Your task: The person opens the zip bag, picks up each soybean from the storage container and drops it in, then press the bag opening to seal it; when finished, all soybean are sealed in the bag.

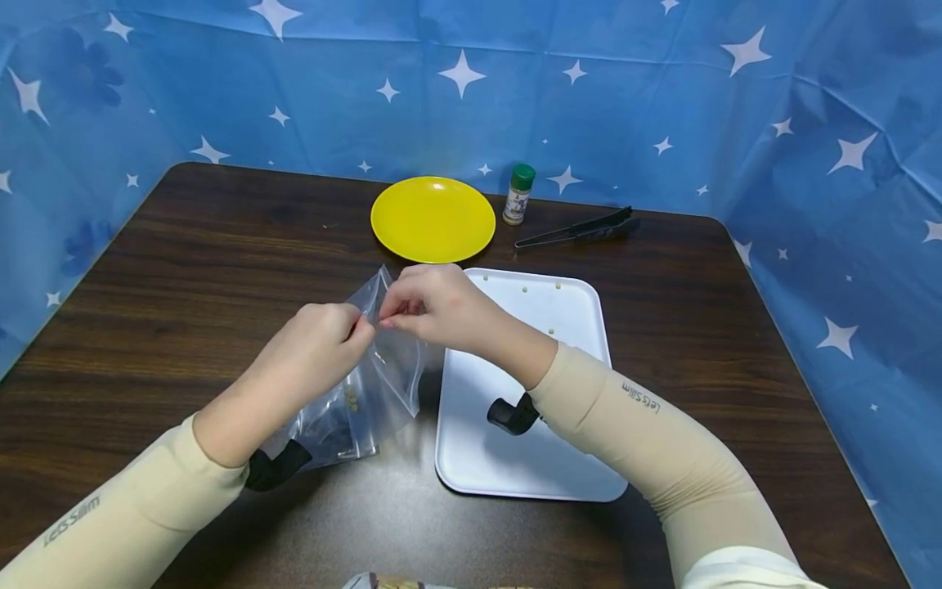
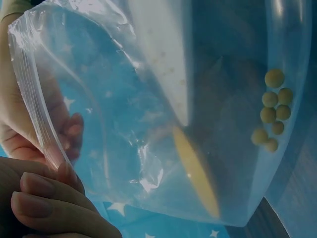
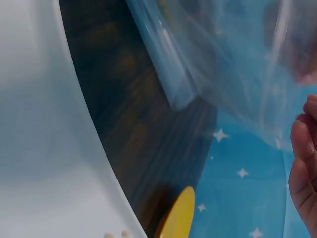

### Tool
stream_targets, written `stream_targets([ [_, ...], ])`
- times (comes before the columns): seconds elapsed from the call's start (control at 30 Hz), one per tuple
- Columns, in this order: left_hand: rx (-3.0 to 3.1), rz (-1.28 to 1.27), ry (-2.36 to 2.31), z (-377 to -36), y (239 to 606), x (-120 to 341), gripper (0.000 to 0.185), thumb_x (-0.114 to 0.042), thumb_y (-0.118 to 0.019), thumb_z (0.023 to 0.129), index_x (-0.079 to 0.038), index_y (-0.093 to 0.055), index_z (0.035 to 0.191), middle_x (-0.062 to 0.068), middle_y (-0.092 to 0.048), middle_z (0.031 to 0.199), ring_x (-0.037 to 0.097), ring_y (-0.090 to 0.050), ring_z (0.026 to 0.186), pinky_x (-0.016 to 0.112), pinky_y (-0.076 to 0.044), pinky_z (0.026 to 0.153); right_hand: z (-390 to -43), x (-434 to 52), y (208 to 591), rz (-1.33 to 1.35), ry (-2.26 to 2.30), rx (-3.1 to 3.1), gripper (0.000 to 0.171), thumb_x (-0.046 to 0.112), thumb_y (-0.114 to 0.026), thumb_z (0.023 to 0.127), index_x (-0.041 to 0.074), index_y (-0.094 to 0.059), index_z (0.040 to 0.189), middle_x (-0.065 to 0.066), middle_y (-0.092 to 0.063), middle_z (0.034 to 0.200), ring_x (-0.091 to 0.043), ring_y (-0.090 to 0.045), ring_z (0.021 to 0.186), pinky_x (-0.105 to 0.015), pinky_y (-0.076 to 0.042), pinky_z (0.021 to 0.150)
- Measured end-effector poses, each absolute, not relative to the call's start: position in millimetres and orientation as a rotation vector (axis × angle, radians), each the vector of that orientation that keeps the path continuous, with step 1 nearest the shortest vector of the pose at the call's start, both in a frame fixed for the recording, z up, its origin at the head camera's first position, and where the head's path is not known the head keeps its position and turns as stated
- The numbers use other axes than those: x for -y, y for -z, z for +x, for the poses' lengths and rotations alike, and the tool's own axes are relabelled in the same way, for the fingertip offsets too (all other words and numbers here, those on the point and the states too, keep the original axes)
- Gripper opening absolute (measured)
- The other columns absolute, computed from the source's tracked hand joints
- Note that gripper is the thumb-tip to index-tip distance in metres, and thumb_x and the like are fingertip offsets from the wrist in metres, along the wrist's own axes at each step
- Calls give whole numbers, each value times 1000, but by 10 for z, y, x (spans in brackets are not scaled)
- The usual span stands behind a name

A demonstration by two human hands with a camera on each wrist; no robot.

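Observation:
A clear zip bag [image 1: 397, 368] hangs upright between my hands, left of the white tray. My left hand [image 1: 316, 339] pinches its top edge between thumb and fingers. Close beside it, my right hand [image 1: 437, 304] pinches the same edge, thumb against forefinger. In the left wrist view, several small round yellowish balls [image 2: 270, 99] lie gathered along the bottom of the bag. Seen there too, the ridged zip strip [image 2: 42, 106] runs along the mouth by my fingers. Whether the zip is sealed along its length I cannot tell.
The white tray [image 1: 471, 442] lies under my right forearm, with several tiny pale pieces [image 1: 551, 331] on it. Behind stand a yellow plate [image 1: 432, 219], a green-capped shaker bottle [image 1: 518, 196] and black-tipped tongs [image 1: 577, 231]. A partly cut-off package [image 1: 397, 582] shows at the front edge.

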State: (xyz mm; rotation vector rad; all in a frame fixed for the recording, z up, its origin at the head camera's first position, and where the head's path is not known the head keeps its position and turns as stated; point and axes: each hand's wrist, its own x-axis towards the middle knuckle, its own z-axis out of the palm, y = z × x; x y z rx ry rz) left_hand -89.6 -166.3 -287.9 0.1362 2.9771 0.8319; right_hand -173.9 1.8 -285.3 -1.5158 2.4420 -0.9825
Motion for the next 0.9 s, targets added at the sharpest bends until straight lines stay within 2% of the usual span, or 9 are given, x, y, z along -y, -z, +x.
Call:
stream_targets([
  [0.27,-2973,128,-819,-890,2874,1683,35,-16,-37,93,-8,-43,59,4,-36,52,18,-34,44,32,-32,48,-2071,-216,2797,-1238,1099,-2559,5,13,-73,81,9,-72,85,2,-63,77,-13,-53,68,-24,-46,62],
  [0.53,-2955,121,-830,-874,2869,1690,34,-15,-36,93,-9,-40,59,4,-35,53,18,-32,45,32,-30,49,-2453,-381,3093,-810,921,-2637,8,18,-69,85,10,-71,87,0,-65,81,-17,-56,76,-25,-48,68],
  [0.9,-2955,120,-831,-871,2871,1698,35,-16,-35,93,-9,-39,59,4,-34,52,18,-31,45,32,-30,49,-2573,-420,3387,-714,702,-2618,6,13,-68,85,7,-70,85,-4,-67,80,-20,-53,76,-26,-46,64],
])
